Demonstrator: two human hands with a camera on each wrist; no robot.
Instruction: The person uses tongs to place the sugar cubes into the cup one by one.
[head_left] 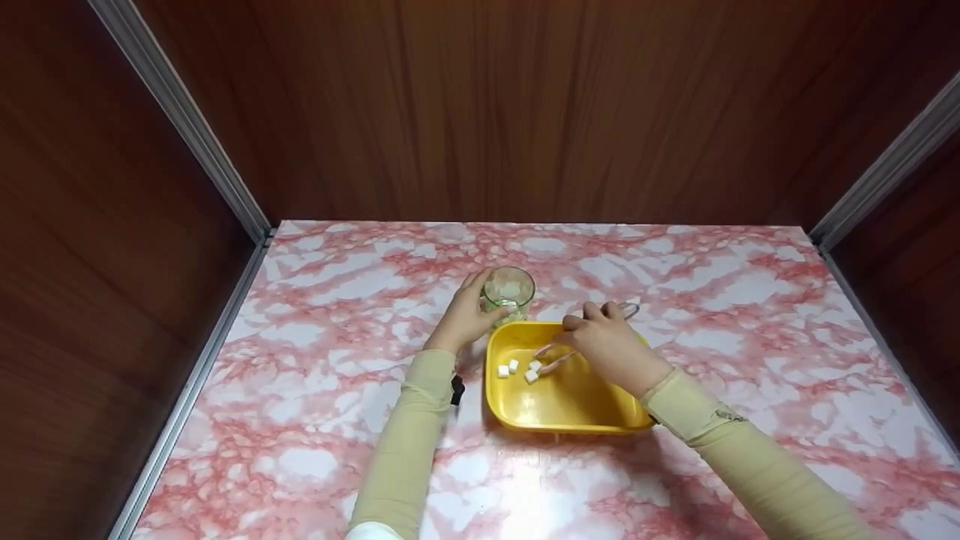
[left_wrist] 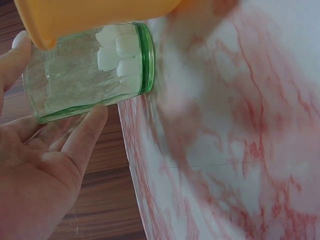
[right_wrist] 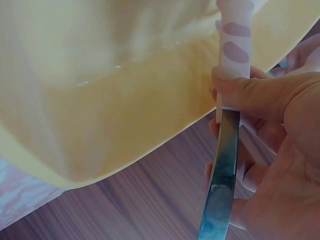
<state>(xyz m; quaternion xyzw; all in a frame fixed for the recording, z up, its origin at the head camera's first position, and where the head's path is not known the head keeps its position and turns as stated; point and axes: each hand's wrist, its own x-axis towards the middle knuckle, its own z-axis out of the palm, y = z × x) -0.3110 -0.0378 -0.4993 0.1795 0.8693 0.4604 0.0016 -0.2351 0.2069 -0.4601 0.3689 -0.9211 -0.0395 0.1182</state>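
Tongs (right_wrist: pixel 220 170): right hand (head_left: pixel 613 347) pinches; left hand (head_left: pixel 463 316) holds glass (left_wrist: pixel 80 75).

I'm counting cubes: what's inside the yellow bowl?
Four white cubes and the tips of the tongs. In the head view, the right hand covers the back right part of the yellow bowl, hiding anything there.

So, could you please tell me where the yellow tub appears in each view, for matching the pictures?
Head: the yellow tub lies below and right of centre, partly under the right hand.
Left wrist: only part of the yellow tub shows, along the top edge, left of centre.
Right wrist: the yellow tub fills much of the upper left.
Shared landmark: the red-and-white marbled tabletop.
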